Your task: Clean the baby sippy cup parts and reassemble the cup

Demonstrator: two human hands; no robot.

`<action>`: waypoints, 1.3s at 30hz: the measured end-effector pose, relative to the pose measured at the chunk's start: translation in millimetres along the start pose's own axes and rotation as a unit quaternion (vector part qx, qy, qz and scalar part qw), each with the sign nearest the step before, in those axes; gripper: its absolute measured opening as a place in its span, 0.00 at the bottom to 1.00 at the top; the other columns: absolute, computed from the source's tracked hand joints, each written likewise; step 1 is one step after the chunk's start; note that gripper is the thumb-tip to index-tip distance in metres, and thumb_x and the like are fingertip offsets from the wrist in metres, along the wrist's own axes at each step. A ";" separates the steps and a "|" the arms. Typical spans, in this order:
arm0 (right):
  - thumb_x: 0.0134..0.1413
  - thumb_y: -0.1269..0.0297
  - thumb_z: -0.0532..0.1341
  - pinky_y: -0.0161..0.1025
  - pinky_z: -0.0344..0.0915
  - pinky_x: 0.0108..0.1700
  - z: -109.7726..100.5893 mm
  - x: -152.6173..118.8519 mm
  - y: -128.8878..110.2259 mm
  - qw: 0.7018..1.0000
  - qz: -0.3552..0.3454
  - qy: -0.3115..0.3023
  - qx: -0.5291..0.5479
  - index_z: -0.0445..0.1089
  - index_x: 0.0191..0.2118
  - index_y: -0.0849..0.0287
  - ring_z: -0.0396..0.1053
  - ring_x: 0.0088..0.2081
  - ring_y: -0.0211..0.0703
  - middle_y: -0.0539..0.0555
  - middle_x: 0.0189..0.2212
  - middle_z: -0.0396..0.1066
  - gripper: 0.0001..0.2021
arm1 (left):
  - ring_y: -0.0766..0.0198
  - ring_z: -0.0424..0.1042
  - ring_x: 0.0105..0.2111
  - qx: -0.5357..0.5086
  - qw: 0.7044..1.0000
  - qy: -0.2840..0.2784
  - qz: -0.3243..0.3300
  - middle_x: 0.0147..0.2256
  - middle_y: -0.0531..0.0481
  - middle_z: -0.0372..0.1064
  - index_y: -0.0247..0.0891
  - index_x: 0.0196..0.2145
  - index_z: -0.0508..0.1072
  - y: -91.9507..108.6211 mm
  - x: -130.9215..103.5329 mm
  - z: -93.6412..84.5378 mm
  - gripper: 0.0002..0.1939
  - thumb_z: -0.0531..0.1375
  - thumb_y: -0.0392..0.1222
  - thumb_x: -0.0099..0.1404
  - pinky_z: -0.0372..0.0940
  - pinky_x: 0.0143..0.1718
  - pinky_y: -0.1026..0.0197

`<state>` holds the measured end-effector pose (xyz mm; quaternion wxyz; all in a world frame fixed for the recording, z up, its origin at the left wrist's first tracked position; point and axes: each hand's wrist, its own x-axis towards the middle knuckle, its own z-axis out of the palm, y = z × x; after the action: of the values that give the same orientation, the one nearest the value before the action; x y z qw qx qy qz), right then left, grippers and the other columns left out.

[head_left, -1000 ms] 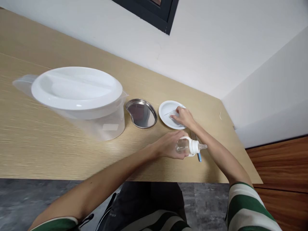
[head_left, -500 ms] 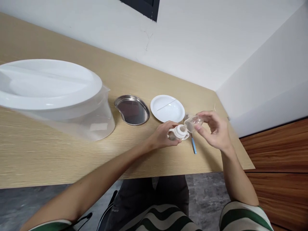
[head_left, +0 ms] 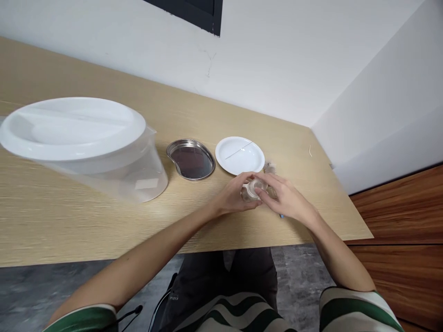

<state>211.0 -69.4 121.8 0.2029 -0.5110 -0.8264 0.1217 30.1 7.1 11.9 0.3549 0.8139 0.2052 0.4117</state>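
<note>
Fingers [head_left: 242, 182] of the left hand [head_left: 232, 197] curl round a small clear bottle [head_left: 252, 190], holding it just above the desk [head_left: 69, 221]. Right hand [head_left: 286, 199] comes in from the other side — its fingers [head_left: 266, 190] are closed over the bottle's top end, so both hands grip the one item and meet over it. The top piece under the right fingers is mostly hidden; can't tell its exact shape. No brand, label or writing readable on the bottle or anything else — too small and blurred.

Just beside the right hand, a bit of blue tool [head_left: 281, 215] pokes out from under it, lying on the desk. Right behind the hands sits a white plate [head_left: 240, 156], w/ a thin straight item across it. Left of the plate, nearly touching, a steel kidney-shaped tray [head_left: 191, 159]. Further left, well apart from the hands, a big clear plastic tub [head_left: 138, 177] w/ a white oval lid [head_left: 72, 128] on top; a pale rectangular patch shows on its wall, unreadable. A small pale scrap [head_left: 310, 151] lies near the desk's far right corner.

Nothing stands between the hands and the plate. Forearms are bare, sleeves green-and-white striped [head_left: 349, 306].
</note>
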 end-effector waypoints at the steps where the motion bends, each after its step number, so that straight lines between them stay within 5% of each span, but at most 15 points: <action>1: 0.70 0.58 0.55 0.49 0.70 0.52 2.4 -0.1 -1.0 1.000 0.003 -0.002 0.000 0.63 0.64 0.53 0.73 0.49 0.50 0.58 0.51 0.73 0.21 | 0.55 0.75 0.47 -0.003 1.000 0.006 0.014 0.51 0.41 0.72 0.36 0.59 0.64 2.7 -0.5 -0.1 0.36 0.71 0.46 0.57 0.71 0.49 0.52; 7: 0.70 0.55 0.56 0.46 0.69 0.46 9.9 3.1 -1.6 1.000 0.020 0.014 -0.013 0.65 0.63 0.54 0.74 0.43 0.50 0.58 0.48 0.75 0.20 | 0.49 0.64 0.64 0.050 0.991 0.055 0.109 0.64 0.34 0.61 0.40 0.68 0.55 9.4 1.1 -1.6 0.38 0.66 0.47 0.66 0.66 0.63 0.45; 11: 0.69 0.56 0.57 0.44 0.68 0.45 10.1 4.8 2.6 1.000 0.023 0.009 -0.005 0.66 0.60 0.54 0.74 0.42 0.49 0.57 0.45 0.76 0.19 | 0.51 0.63 0.66 0.074 0.983 0.050 0.157 0.65 0.34 0.59 0.41 0.70 0.51 4.7 5.0 -1.7 0.39 0.64 0.41 0.68 0.66 0.63 0.46; 21: 0.69 0.54 0.56 0.46 0.68 0.43 23.4 1.5 9.2 0.998 0.048 0.038 -0.018 0.67 0.59 0.52 0.74 0.41 0.50 0.57 0.44 0.76 0.18 | 0.48 0.62 0.65 0.081 0.991 -0.002 0.103 0.64 0.34 0.59 0.43 0.72 0.44 -3.9 1.6 2.6 0.44 0.62 0.38 0.66 0.66 0.63 0.43; 26: 0.67 0.50 0.58 0.57 0.64 0.60 40.2 -8.5 13.6 0.992 0.025 0.113 0.051 0.47 0.73 0.56 0.64 0.64 0.57 0.65 0.63 0.64 0.35 | 0.47 0.62 0.65 0.107 0.989 0.003 0.102 0.64 0.33 0.56 0.42 0.71 0.45 -2.8 0.2 1.2 0.43 0.63 0.41 0.66 0.68 0.61 0.45; 29: 0.71 0.52 0.53 0.57 0.62 0.64 51.6 -19.6 16.8 0.970 0.040 0.214 0.107 0.48 0.72 0.55 0.61 0.66 0.53 0.64 0.66 0.62 0.30 | 0.46 0.63 0.64 0.125 0.986 0.004 0.109 0.63 0.32 0.56 0.41 0.70 0.47 -1.8 -0.2 -2.8 0.45 0.66 0.53 0.65 0.70 0.58 0.46; 34: 0.74 0.56 0.48 0.50 0.67 0.56 68.1 -44.3 26.5 0.909 0.109 0.379 0.137 0.68 0.54 0.56 0.72 0.52 0.48 0.60 0.49 0.75 0.17 | 0.45 0.67 0.59 0.149 0.983 0.007 0.103 0.60 0.33 0.59 0.39 0.68 0.52 1.5 0.2 -15.2 0.53 0.69 0.66 0.55 0.72 0.54 0.47; 39: 0.72 0.53 0.50 0.42 0.67 0.44 79.3 -73.0 45.2 0.864 0.197 0.438 0.151 0.67 0.35 0.55 0.72 0.37 0.45 0.54 0.31 0.72 0.17 | 0.46 0.68 0.55 0.185 0.965 0.075 0.171 0.54 0.33 0.63 0.37 0.63 0.57 -4.2 3.4 -27.3 0.43 0.64 0.63 0.59 0.72 0.49 0.47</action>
<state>239.3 -113.9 17.6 0.5901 -0.6272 -0.5063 0.0459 9.7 23.1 21.8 0.1058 0.8553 0.1620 0.4807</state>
